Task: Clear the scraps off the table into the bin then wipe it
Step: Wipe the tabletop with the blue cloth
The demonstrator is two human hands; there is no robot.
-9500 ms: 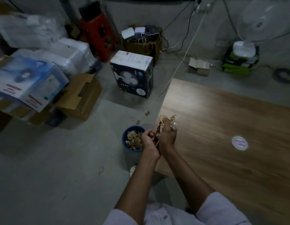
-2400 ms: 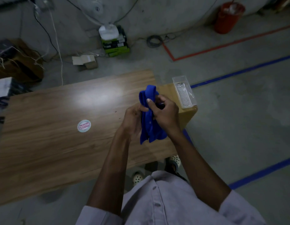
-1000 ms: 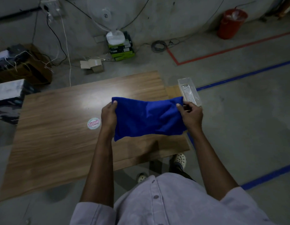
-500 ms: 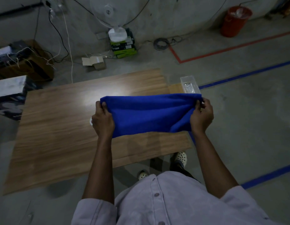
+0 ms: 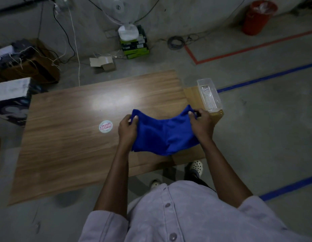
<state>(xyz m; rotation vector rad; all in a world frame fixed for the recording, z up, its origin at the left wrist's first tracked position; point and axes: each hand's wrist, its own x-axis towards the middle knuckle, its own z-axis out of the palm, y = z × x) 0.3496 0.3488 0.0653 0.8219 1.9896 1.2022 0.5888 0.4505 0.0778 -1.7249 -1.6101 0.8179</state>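
Note:
A blue cloth (image 5: 165, 135) hangs slack between my two hands over the right part of the wooden table (image 5: 67, 137). My left hand (image 5: 128, 128) pinches its left top corner. My right hand (image 5: 201, 125) pinches the right top corner. The middle of the cloth sags and its lower edge hangs near the table's front edge. The blue bin is out of view.
A round sticker (image 5: 105, 126) lies on the table left of my left hand. A clear plastic tray (image 5: 209, 96) stands on a small side stand at the table's right end. Boxes, cables and a fan (image 5: 128, 30) crowd the floor beyond; a red bucket (image 5: 256, 17) is far right.
My hands came closer together, so the stretched cloth now sags in the middle. Earlier I dropped scraps into the blue bin and then took up the cloth and unfolded it.

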